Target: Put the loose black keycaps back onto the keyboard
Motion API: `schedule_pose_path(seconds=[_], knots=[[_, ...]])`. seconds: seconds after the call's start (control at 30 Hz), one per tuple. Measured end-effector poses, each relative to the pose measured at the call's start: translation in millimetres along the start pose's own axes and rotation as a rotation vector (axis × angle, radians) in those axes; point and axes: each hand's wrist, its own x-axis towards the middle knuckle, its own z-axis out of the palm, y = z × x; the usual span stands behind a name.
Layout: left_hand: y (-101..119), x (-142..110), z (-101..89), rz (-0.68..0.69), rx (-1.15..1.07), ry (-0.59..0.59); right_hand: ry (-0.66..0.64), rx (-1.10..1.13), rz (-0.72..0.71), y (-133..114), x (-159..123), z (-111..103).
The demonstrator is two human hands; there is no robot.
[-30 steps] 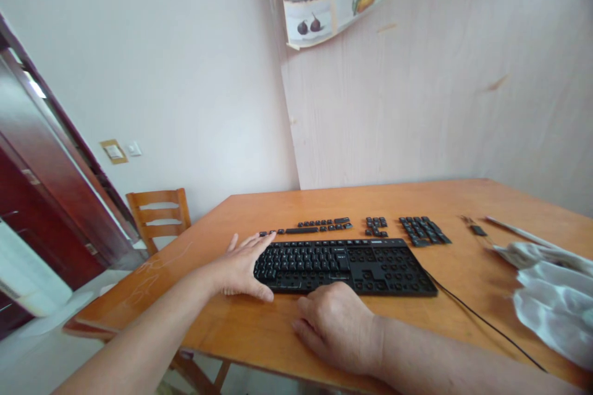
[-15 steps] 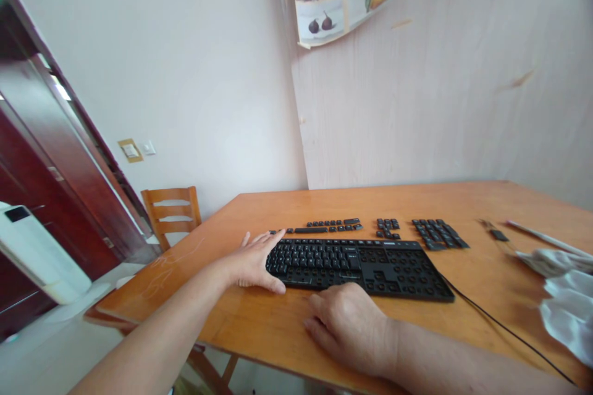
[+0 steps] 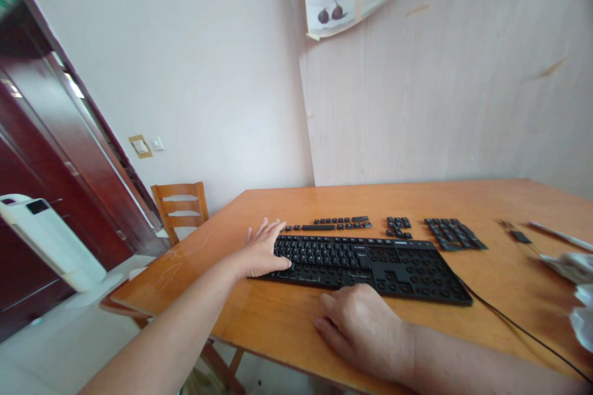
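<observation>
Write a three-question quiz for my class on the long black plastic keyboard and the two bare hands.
1. True or false: the left hand is at the right end of the keyboard.
2. Multiple choice: how is the right hand posed?
A) spread over the keys
B) curled, by the keyboard's near edge
C) raised to the wall
3. Fill in: the hand nearer the thin black cable is the ____ one.

Key: 1 false; 2 B; 3 right.

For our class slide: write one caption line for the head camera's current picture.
Left hand at the left end of a keyboard missing keys, right hand by its near edge, loose keycaps behind.
</observation>
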Motion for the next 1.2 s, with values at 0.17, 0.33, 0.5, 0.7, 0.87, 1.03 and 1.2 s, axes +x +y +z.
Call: schedule_pose_path(seconds=[0.17, 0.33, 0.5, 0.7, 0.87, 1.03, 1.2], knots=[[0, 2, -0.4, -0.001, 0.017, 0.008, -0.005, 0.004, 0.002, 1, -1, 1], [4, 2, -1.7, -0.031, 0.026, -0.043, -0.015, 0.009, 0.001, 0, 0, -2], [2, 0, -2.2, -0.002, 0.039, -0.026, -0.007, -0.009, -0.006, 0, 0, -3], [0, 9, -9.8, 0.110, -0.061, 0.078, 0.057, -0.092, -0.047, -3, -3, 3], [1, 33, -3.7, 0.176, -0.092, 0.223, 0.162, -0.181, -0.064, -9, -2, -2], [5, 64, 2.0, 0.257, -0.046, 0.254, 0.194, -0.201, -0.065, -10, -2, -4], [15, 99, 7.0, 0.284, -0.005, 0.230, 0.171, -0.182, -0.131, -7, -2, 1]])
